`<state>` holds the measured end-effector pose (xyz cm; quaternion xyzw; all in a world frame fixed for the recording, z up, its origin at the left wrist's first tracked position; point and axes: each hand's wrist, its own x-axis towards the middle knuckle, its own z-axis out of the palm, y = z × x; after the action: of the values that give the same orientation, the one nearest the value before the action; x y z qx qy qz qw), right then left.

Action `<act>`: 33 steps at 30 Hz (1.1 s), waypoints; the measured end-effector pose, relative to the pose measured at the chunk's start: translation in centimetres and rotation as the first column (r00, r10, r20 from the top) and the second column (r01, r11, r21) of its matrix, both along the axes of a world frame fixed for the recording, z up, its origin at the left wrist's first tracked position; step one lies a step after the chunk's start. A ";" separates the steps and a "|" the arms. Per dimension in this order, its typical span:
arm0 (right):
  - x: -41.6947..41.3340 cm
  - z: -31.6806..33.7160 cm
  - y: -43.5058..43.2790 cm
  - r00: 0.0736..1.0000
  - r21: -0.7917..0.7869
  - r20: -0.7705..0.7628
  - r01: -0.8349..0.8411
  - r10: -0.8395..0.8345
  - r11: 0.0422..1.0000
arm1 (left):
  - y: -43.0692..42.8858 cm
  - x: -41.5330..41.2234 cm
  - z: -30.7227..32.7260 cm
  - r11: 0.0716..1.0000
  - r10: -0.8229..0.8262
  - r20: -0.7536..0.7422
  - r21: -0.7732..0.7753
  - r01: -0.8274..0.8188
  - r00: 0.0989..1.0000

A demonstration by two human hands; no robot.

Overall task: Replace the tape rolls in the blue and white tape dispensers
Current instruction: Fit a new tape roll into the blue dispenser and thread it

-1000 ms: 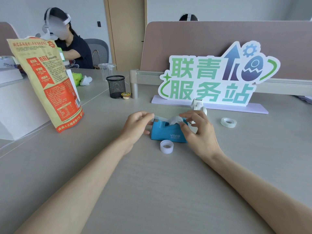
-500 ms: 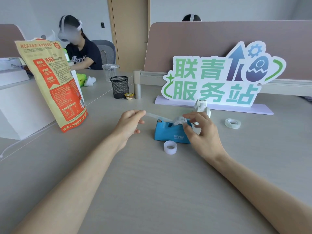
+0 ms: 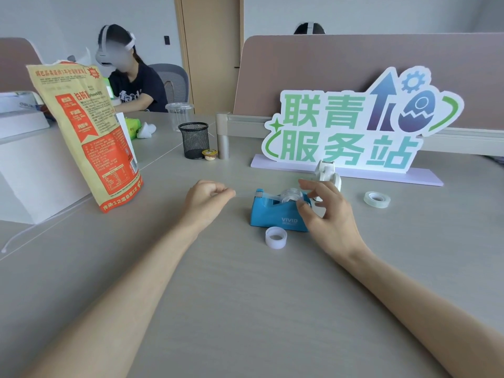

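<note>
The blue tape dispenser [image 3: 275, 215] stands mid-table with a clear tape roll [image 3: 291, 194] seated in it. A strip of clear tape [image 3: 243, 195] runs from the roll over the cutter to my left hand [image 3: 208, 199], which pinches its end left of the dispenser. My right hand [image 3: 326, 214] is at the dispenser's right end, its thumb and fingers touching the roll. A small white empty core [image 3: 276, 237] lies just in front of the dispenser. The white tape dispenser [image 3: 328, 171] stands behind my right hand. A spare clear roll [image 3: 377, 199] lies flat to the right.
A large standing sign [image 3: 351, 132] on a lilac base is at the back. A tall orange-and-tan bag [image 3: 87, 137] leans at the left. A black mesh cup [image 3: 194, 139], a small lidded tub [image 3: 209, 154] and a metal post [image 3: 223, 144] stand behind. A person sits at the far left.
My left hand has drawn the tape end out to the left, away from the dispenser, and the strip now lies lower, over the cutter. My right hand stays on the roll.
</note>
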<state>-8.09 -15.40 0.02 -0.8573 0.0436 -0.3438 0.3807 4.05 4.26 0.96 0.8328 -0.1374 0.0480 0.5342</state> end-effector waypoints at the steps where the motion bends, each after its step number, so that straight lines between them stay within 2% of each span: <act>1: 0.0 0.0 0.0 1.000 -0.002 0.001 0.000 0.000 1.000 | 0.0 0.0 -0.2 1.000 0.006 0.021 0.028 -0.007 1.000; 11: -0.1 0.1 0.1 1.000 0.015 -0.012 0.001 -0.001 1.000 | -0.7 -0.4 -1.4 0.970 -0.087 0.114 0.236 0.058 0.990; 18: -0.1 0.2 0.2 1.000 0.009 -0.016 0.005 -0.005 1.000 | -1.1 -0.4 -1.9 0.942 -0.158 0.098 0.313 0.120 0.983; 23: -0.2 0.3 0.2 1.000 0.027 -0.017 0.004 -0.003 1.000 | -1.1 -0.7 -1.9 0.903 -0.158 0.108 0.419 0.099 0.981; 25: -0.3 0.3 0.1 0.999 0.051 -0.040 -0.006 0.008 0.999 | -0.7 -0.9 -1.5 0.905 -0.173 0.085 0.407 0.125 0.981; 29: -0.2 0.4 -0.2 0.983 0.159 -0.155 -0.071 0.096 0.985 | 0.1 -2.0 -0.8 0.880 -0.324 -0.053 0.351 0.321 0.945; 33: 0.1 0.0 -0.4 0.980 0.177 -0.170 -0.076 0.107 0.981 | -0.3 -1.7 -1.8 0.896 -0.307 0.071 0.359 0.262 0.949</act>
<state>-7.99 -15.77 0.06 -0.8503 0.0670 -0.2429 0.4621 2.35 3.96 -0.86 0.8796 -0.2975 -0.0031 0.3713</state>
